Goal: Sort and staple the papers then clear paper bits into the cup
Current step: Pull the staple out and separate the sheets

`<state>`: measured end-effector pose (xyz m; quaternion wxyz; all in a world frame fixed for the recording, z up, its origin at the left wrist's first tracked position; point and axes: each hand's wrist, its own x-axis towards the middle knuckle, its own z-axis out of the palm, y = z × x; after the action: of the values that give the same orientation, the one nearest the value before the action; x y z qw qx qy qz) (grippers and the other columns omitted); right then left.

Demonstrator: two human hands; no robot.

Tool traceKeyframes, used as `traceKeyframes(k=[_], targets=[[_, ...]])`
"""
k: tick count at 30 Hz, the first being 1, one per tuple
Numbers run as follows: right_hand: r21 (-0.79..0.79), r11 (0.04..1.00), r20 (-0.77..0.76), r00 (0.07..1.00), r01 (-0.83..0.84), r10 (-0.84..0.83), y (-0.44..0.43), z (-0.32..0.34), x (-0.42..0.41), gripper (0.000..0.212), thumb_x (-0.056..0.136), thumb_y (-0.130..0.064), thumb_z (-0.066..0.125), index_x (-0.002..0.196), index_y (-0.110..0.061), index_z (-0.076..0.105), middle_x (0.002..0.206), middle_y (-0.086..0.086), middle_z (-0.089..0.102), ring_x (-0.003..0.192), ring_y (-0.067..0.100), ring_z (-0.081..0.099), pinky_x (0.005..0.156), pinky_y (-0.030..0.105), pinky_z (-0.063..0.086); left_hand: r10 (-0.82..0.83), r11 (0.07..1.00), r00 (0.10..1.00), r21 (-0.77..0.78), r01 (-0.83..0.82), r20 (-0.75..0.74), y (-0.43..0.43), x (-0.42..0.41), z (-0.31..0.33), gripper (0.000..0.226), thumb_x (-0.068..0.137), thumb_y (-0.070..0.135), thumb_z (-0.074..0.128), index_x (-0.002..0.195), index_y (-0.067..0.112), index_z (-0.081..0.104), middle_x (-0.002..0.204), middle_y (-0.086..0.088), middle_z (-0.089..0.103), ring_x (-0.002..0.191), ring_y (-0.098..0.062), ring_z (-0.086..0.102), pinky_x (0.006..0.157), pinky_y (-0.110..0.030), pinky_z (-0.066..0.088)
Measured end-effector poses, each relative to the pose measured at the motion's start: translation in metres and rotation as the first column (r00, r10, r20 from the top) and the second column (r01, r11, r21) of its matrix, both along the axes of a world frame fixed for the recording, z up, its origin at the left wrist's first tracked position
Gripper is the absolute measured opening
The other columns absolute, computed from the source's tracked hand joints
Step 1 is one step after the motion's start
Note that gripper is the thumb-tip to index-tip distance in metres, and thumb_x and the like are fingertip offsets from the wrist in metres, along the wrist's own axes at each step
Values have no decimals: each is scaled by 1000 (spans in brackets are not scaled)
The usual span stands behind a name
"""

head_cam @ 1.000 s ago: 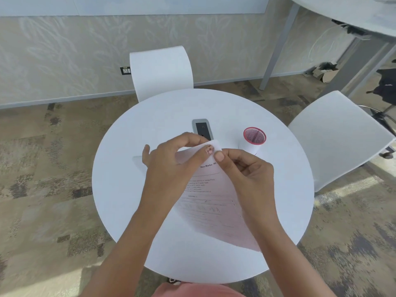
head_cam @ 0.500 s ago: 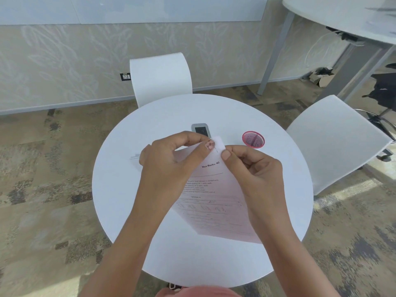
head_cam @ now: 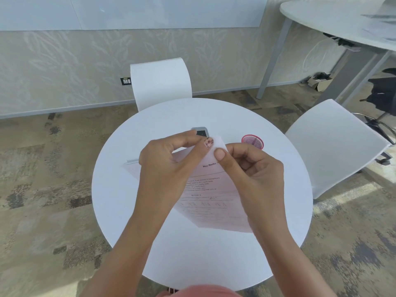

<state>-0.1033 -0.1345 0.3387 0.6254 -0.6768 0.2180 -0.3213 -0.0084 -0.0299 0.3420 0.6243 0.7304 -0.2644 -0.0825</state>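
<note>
Left hand (head_cam: 169,166) and right hand (head_cam: 250,170) both pinch the printed papers (head_cam: 211,202) at the top corner. Judged thin, limp, tear-prone; best supported along that edge.

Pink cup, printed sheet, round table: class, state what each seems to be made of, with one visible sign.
Pink cup: probably painted wire mesh; a fine grid shows in its wall.
Printed sheet: thin matt paper; black print, bends at the lifted corner.
Round table: smooth white top, perhaps laminate or plastic; even colour, no grain, soft sheen.
</note>
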Motion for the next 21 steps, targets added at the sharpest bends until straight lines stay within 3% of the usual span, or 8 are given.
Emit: traceKeyframes(k=[2, 7, 9, 11, 13, 15, 18, 21], targets=[[2, 1000, -2, 1000, -16, 16, -1, 0, 0, 8, 85, -16, 69, 84, -9, 73, 78, 2, 74, 68, 7, 64, 65, 12, 46, 15, 999, 1000, -29, -16, -24, 0, 2, -1, 4, 80, 39, 73, 78, 42, 75, 85, 36, 71, 99, 17, 62, 101, -23, 45], [-15, 1000, 11, 1000, -20, 20, -4, 0, 1, 10, 89, -10, 65, 89, -8, 74, 83, 4, 75, 72, 5, 65, 68, 13, 49, 2, 998, 1000, -56, -4, -29, -1, 4, 1, 20, 83, 41, 67, 92, 28, 79, 96, 21, 76, 106, 6, 65, 102, -28, 46], [-7, 1000, 34, 999, 9, -9, -4, -1, 3, 9, 88, -9, 65, 89, -8, 74, 82, 6, 74, 72, 7, 64, 69, 15, 50, 31, 998, 998, -49, -29, 47, -5, 1, -1, 7, 89, 29, 70, 93, 27, 75, 97, 22, 74, 112, 8, 60, 100, -16, 40], [8, 998, 54, 996, 66, -66, -4, -2, 5, 8, 87, -10, 66, 88, -10, 75, 81, 2, 75, 72, 5, 64, 70, 14, 49, 184, 983, 965, -58, -176, 186, -9, -6, -5, 13, 88, 20, 71, 97, 29, 69, 104, 22, 68, 120, 1, 55, 98, -7, 32], [6, 992, 60, 990, 128, -128, -4, -3, 8, 9, 88, -12, 66, 86, -16, 74, 75, -9, 74, 69, 1, 64, 68, 11, 47, 320, 947, 905, -102, -304, 280, -13, -13, -12, 19, 87, 16, 72, 98, 30, 68, 106, 19, 62, 117, -8, 55, 96, -10, 36], [-12, 986, 38, 985, 166, -166, -5, -6, 11, 8, 89, -19, 66, 84, -22, 73, 69, -12, 71, 66, 7, 64, 68, 17, 46, 328, 945, 884, -112, -308, 333, -17, -18, -21, 21, 89, 14, 70, 104, 29, 73, 111, 18, 67, 116, -6, 58, 99, -20, 43], [-56, 987, 38, 988, 150, -148, -2, -11, 13, 6, 90, -22, 66, 88, -23, 72, 75, 5, 71, 71, 32, 66, 69, 34, 48, 226, 974, 923, -87, -209, 311, -21, -24, -27, 29, 93, 20, 66, 120, 27, 70, 124, 16, 68, 122, 4, 57, 105, -22, 45], [-115, 990, 79, 994, 84, -75, 2, -15, 16, 13, 91, -12, 62, 96, -18, 73, 89, -1, 74, 84, 17, 70, 74, 27, 53, 169, 982, 969, -112, -150, 179, -23, -29, -25, 32, 93, 23, 65, 125, 29, 66, 126, 19, 66, 120, 12, 55, 101, -12, 43]])
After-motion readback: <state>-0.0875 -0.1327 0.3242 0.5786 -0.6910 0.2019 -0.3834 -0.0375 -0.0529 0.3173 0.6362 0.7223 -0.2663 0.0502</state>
